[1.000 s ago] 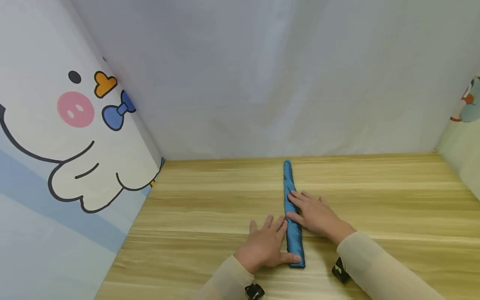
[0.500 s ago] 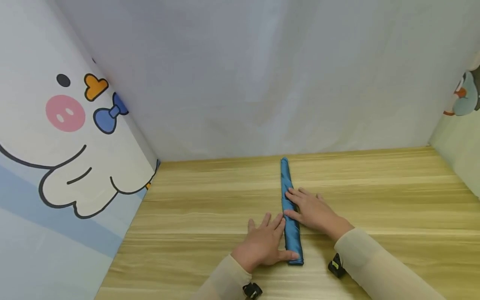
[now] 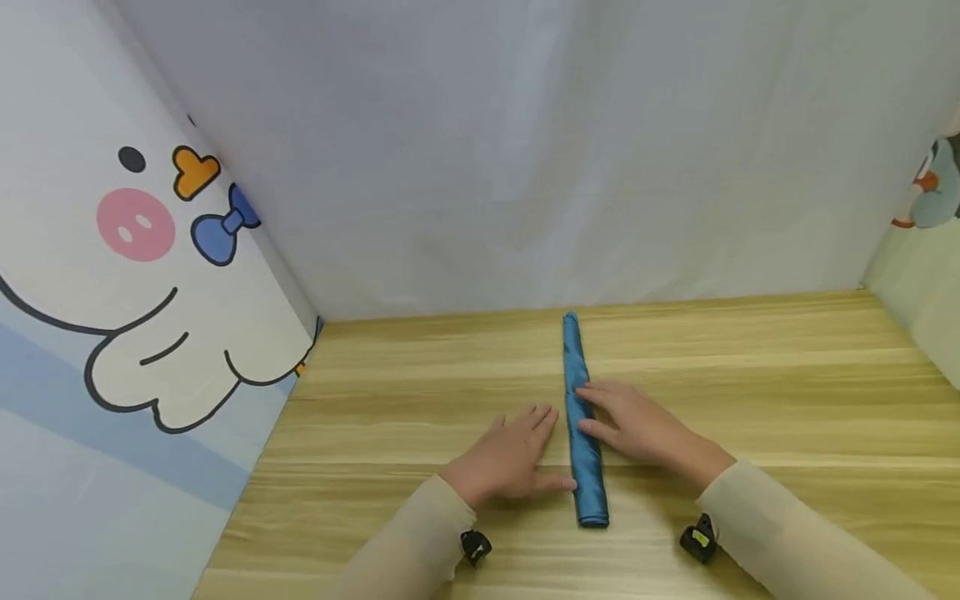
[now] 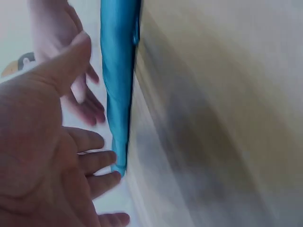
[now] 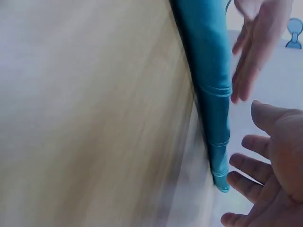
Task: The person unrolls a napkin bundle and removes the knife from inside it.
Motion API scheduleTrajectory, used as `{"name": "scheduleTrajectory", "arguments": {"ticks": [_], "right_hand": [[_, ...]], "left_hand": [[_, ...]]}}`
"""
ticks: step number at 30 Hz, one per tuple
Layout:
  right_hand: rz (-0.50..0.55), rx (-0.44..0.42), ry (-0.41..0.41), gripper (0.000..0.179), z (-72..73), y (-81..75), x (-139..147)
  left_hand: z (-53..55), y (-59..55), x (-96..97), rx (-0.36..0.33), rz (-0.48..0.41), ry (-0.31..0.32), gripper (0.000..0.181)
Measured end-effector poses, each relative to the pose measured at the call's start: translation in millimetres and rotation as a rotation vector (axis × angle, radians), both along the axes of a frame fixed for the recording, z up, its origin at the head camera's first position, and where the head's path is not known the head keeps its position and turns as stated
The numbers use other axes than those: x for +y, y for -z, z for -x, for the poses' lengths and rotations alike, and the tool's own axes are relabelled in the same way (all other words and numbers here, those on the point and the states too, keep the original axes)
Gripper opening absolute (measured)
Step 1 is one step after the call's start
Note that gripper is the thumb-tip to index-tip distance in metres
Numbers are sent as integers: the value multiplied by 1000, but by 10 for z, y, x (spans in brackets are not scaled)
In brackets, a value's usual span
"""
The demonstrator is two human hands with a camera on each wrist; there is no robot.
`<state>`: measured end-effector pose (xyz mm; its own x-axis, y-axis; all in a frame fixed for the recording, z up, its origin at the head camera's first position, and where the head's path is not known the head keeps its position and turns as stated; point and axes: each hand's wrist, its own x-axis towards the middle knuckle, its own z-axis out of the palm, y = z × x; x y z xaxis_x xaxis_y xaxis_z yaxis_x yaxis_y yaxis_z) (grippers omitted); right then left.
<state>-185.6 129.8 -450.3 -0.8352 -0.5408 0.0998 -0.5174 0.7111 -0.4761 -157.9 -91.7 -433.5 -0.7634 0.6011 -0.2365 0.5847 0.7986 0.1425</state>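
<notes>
A rolled-up piece of shiny blue cloth (image 3: 583, 450) lies on the wooden table, running away from me toward the back wall. To its left hovers my left hand (image 3: 502, 458), fingers straight and apart, with the thumb tip at the roll's near left side. My right hand (image 3: 637, 421) is on the other side, its fingers loosely extended and the fingertips at the roll's middle. In the left wrist view the roll (image 4: 118, 66) stands apart from the left fingers. The right wrist view shows the right hand (image 5: 274, 165) beside the roll, gripping nothing.
Wood-grain tabletop (image 3: 405, 383) surrounds the roll. A pale curtain-like wall (image 3: 480, 167) rises along the back edge. At left stands a panel with a cartoon bird (image 3: 135, 292); another printed panel (image 3: 930, 267) borders the right. Small black cameras (image 3: 699, 537) hang at both wrists.
My left hand has come off the roll's near end and shifted left and away from me. My right hand has drawn slightly to the right. The roll stays in place.
</notes>
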Motion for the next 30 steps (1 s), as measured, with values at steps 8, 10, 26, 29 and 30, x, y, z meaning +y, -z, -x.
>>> {"name": "scheduleTrajectory", "arguments": {"ticks": [8,10,26,29,30], "right_hand": [[53,2,-84,38,-279,-27,226],[47,-15,-96,38,-347,-20,273],[89,-11,-81,37,-471,97,206],[99,-12,-52,34,-463,111,193],[104,-12,-43,33,-459,116,188]], "left_hand": [[186,-6,12,17,-37,84,112],[209,-1,45,18,-29,102,115],[235,51,245,29,110,120,124],[234,52,263,32,114,119,124],[234,51,267,33,115,118,124]]}}
